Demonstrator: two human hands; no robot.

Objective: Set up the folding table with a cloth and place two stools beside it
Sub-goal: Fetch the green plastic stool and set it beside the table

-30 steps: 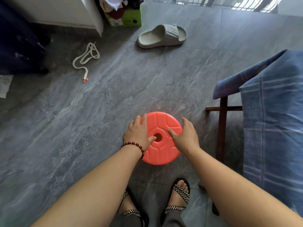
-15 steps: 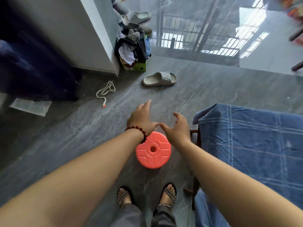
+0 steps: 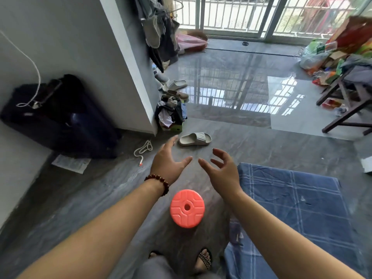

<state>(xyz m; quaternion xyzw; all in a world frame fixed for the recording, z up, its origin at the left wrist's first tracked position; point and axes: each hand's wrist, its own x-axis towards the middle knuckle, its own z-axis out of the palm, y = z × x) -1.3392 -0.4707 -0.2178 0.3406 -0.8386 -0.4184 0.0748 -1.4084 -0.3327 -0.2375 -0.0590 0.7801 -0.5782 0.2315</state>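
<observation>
The cloth-covered table [image 3: 291, 208], blue w/ pale checks, is at the person's right. The orange stool [image 3: 187, 208] stands on the grey floor [image 3: 80, 198] just beside the table's left edge, in front of the sandalled foot [image 3: 204, 260], as 1 s ago. Then both hands lay on its seat; now they are off it, raised in the air beyond it. Left hand [image 3: 168, 164], w/ bead bracelet [image 3: 159, 183]: fingers straight, thumb apart. Right hand [image 3: 223, 172]: fingers spread, slightly bent. Both hold nothing.
</observation>
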